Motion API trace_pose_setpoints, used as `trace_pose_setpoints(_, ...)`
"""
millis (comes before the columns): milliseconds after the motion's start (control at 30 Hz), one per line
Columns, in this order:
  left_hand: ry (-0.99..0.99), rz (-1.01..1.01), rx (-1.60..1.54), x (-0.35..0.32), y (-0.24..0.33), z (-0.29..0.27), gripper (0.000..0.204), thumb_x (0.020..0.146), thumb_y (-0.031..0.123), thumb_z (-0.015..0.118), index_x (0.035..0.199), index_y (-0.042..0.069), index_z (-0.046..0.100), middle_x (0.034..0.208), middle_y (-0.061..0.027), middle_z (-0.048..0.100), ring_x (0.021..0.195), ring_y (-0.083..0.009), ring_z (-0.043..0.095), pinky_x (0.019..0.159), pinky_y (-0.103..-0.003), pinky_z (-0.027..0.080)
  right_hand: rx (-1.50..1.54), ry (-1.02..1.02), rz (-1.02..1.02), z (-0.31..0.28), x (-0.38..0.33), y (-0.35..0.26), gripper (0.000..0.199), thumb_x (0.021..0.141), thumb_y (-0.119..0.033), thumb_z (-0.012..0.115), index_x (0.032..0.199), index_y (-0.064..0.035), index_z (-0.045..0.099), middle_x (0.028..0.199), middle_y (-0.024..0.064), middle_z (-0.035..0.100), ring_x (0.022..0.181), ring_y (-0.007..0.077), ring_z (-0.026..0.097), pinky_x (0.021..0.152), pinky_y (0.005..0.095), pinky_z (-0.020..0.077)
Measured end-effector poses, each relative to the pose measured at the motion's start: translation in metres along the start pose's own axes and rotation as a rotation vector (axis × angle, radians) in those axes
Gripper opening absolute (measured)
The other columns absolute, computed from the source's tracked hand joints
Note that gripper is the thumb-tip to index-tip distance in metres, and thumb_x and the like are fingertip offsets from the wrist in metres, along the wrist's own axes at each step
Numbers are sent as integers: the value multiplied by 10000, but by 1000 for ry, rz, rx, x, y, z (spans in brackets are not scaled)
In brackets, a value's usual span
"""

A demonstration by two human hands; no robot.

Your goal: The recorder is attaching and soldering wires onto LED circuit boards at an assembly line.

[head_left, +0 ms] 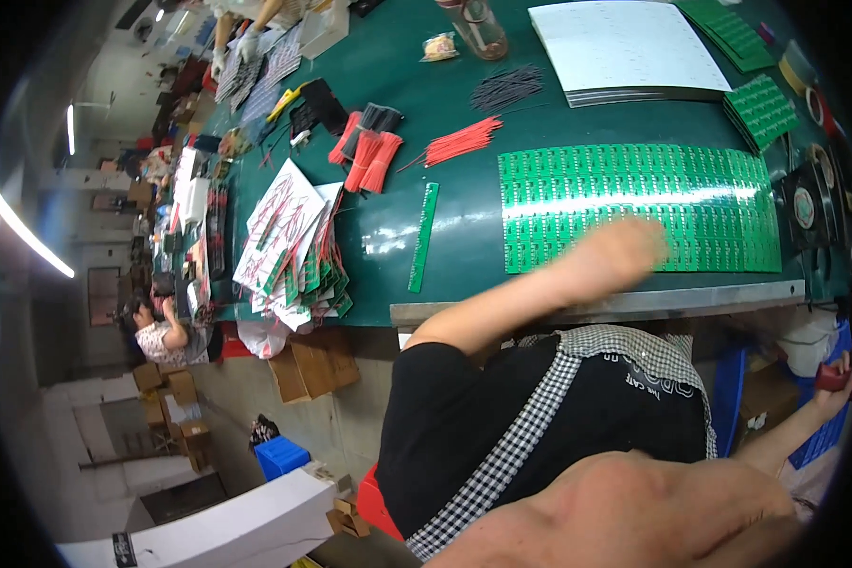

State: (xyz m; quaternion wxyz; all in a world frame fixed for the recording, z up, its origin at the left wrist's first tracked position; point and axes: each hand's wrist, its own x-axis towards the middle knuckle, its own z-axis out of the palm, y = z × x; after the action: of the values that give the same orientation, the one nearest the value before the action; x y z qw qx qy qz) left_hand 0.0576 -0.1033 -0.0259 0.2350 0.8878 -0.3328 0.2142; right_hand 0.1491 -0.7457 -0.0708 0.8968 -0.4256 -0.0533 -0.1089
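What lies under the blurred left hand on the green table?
Under the left hand lies a wide sheet of green circuit boards, flat on the green table. The hand covers part of its lower rows; blur hides whether the fingers touch it.

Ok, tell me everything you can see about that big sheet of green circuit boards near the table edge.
The green circuit board panel lies flat on the dark green table, close to its metal front edge. It is a wide rectangular sheet made of many small identical boards in rows, glossy, with a band of light glare across it. The blurred left hand is over its lower edge; contact cannot be told.
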Motion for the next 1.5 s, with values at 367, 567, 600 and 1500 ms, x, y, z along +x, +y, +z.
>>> trace_pose_setpoints(367, -321, -670, 373, -123, -197, -116, 542, 695, 193, 686, 1169, 11, 494, 1169, -144, 508, 1076, -311, 484, 909, -397, 386, 297, -95, 30, 136, -91, 69, 450, 896, -33, 448, 1300, 43, 265, 1283, 136, 389, 718, 109, 366, 634, 189, 375)
trace_pose_setpoints(567, -169, -585, 409, -131, -194, -109, 190, 747, 56, 578, 929, 20, 615, 874, -99, 569, 860, -280, 549, 743, -365, 451, 386, -129, 97, 162, -94, 93, 461, 900, -32, 442, 1317, 13, 253, 1252, 138, 398, 697, 112, 369, 617, 195, 374)
trace_pose_setpoints(600, -176, -587, 401, -133, -194, -109, 190, 747, 56, 578, 929, 20, 615, 874, -99, 569, 860, -280, 549, 743, -365, 451, 425, -149, 124, 166, -94, 98, 466, 904, -33, 435, 1327, 5, 244, 1245, 138, 396, 706, 116, 373, 623, 200, 373)
trace_pose_setpoints(1500, -275, -616, 417, -99, -156, -90, 537, 702, -56, 474, 1229, 1, 392, 1219, -204, 409, 1134, -367, 402, 918, -410, 376, 655, -87, 266, 220, -99, 130, 563, 904, -95, 465, 1382, -69, 168, 1161, 83, 440, 709, 106, 416, 633, 208, 430)
